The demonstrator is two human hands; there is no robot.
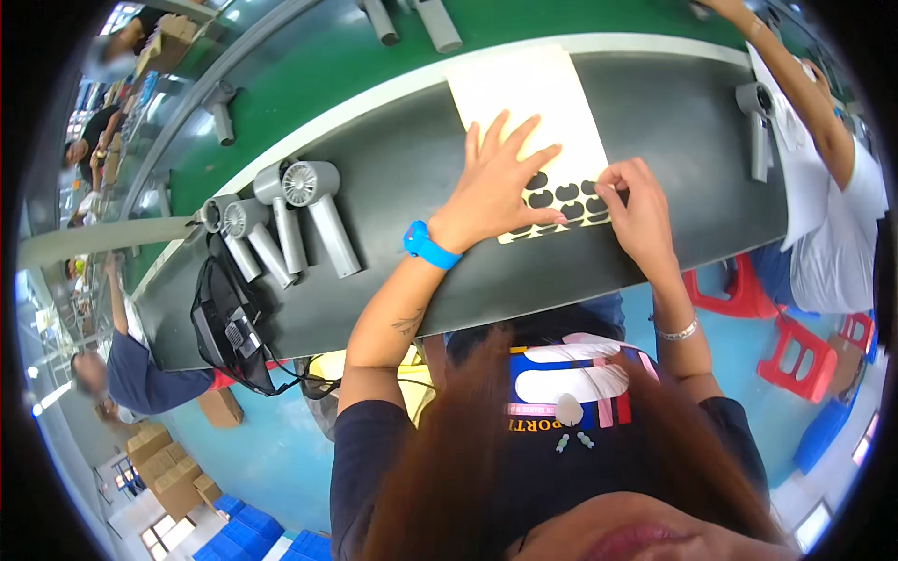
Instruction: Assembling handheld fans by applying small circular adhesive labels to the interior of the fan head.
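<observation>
A pale sheet [530,89] lies on the dark bench, with rows of black rounded shapes [568,193] along its near end. Whether these are stickers or cut-outs, I cannot tell. My left hand [496,178] rests on the sheet with its fingers spread, the thumb beside the shapes. At the sheet's right edge, my right hand [638,208] is closed, thumb and forefinger pinched together next to the last shapes. What the pinch holds, if anything, is hidden. Left of my left hand stand or lie several grey handheld fans [323,215] in a group.
A black bag [224,323] with a cable hangs at the bench's left front edge. Another grey fan [756,131] lies at the right, near a co-worker's arm [818,103]. Beyond a pale rail, more fans [438,26] lie on a green surface. Red stools [795,360] stand at the right.
</observation>
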